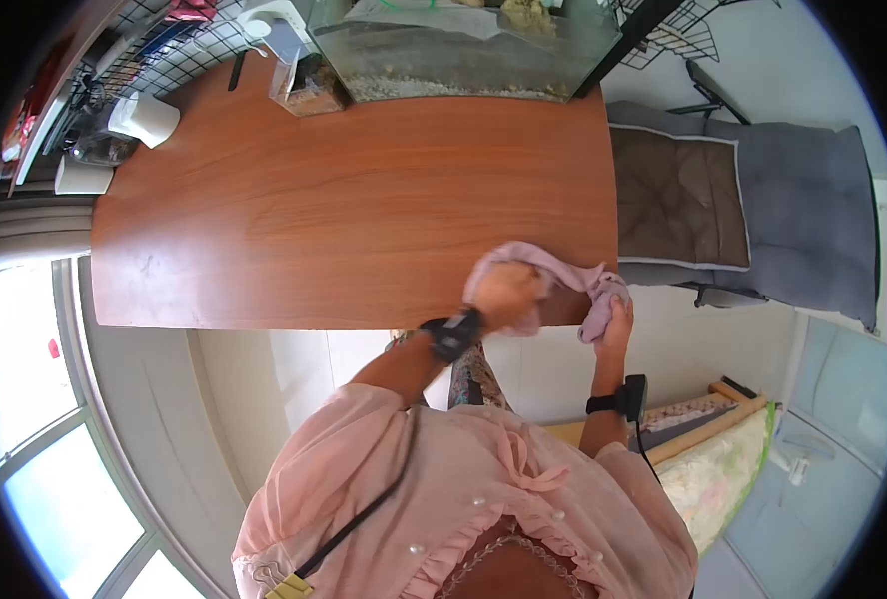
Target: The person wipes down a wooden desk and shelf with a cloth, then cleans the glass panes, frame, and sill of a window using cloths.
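Observation:
A mauve cloth [568, 272] lies over the near right corner of the brown wooden table [354, 210]. My left hand [508, 297], slightly blurred, is closed on one part of the cloth at the table's front edge. Just past that corner, my right hand [615, 324] grips the cloth's bunched other end. Between the two hands the cloth runs in a loose band. Both wrists wear black devices.
A glass tank [453, 75] stands at the table's back edge, with a small clear box [309, 88] beside it. White containers [146, 120] and a wire rack are at the back left. A grey cushioned chair [803, 210] adjoins the right side.

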`<state>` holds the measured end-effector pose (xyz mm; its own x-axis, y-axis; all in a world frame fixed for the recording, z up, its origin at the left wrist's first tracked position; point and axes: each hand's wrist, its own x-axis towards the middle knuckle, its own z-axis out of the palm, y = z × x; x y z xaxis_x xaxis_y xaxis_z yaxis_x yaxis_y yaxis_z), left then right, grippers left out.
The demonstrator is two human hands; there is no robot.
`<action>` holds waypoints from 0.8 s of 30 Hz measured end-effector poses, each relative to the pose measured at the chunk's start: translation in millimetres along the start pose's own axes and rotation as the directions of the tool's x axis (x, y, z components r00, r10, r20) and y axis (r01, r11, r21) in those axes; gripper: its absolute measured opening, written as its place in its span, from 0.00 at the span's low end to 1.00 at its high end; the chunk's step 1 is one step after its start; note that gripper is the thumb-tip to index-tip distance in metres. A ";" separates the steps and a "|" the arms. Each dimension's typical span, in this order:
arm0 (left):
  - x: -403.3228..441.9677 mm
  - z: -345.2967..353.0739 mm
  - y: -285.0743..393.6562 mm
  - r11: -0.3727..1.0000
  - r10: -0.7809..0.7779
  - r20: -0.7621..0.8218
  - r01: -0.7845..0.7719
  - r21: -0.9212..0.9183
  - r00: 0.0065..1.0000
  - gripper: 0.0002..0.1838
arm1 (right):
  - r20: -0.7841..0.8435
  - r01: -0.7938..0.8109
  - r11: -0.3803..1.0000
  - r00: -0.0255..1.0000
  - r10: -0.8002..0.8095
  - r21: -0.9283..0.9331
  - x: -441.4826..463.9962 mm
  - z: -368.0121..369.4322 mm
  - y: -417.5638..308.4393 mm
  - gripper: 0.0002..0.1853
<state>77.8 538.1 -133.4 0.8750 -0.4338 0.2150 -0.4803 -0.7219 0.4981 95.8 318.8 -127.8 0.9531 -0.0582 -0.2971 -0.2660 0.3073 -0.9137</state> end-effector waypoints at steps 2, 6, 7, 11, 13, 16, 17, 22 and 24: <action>-51.5 -50.4 -41.2 0.925 -0.371 -0.004 0.370 0.088 0.929 0.10 | 0.112 0.001 1.000 0.994 0.000 -0.012 4.0 -1.9 1.0 0.26; -181.3 -142.0 -112.0 0.398 -0.520 -0.617 0.807 0.437 0.591 0.13 | 0.109 0.016 0.997 0.994 -0.007 -0.077 5.6 -0.8 0.9 0.28; -190.8 -151.8 -115.1 0.311 -0.621 -0.647 0.897 0.314 0.442 0.14 | 0.104 0.017 0.996 0.995 -0.007 -0.093 5.2 1.3 -0.4 0.28; -180.7 -132.3 -105.3 0.389 -0.688 -0.446 0.810 0.440 0.573 0.15 | 0.050 0.031 0.993 0.998 -0.025 -0.114 6.4 4.6 -2.1 0.25; -142.3 -65.4 -92.0 0.603 -0.489 -0.443 0.658 0.450 0.751 0.15 | -0.014 0.035 0.977 0.999 -0.039 -0.210 7.0 5.4 -1.4 0.23; -77.9 -49.2 -47.2 0.887 -0.192 -0.332 0.309 0.344 0.923 0.15 | 0.283 0.523 0.320 0.774 -0.566 -0.790 6.5 40.3 -12.1 0.18; -73.2 -58.9 -39.9 0.968 -0.113 -0.228 0.158 0.193 0.967 0.15 | 0.300 0.534 0.314 0.771 -0.562 -0.785 2.0 56.0 -10.8 0.18; -176.6 -179.4 -136.3 0.747 -0.532 -0.405 0.638 0.189 0.743 0.18 | 0.480 0.468 0.514 0.869 -0.118 -0.720 -25.0 149.8 -2.7 0.18; -259.0 -234.8 -177.3 0.514 -0.572 -0.573 0.801 0.308 0.587 0.31 | 0.571 0.549 0.455 0.814 -0.103 -0.701 -44.2 178.0 14.8 0.18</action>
<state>-49.4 905.0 -80.1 0.8234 0.4668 0.3226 0.4348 -0.8844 0.1699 75.4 495.0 -78.7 0.8858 0.4639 0.0104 0.3013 -0.5580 -0.7732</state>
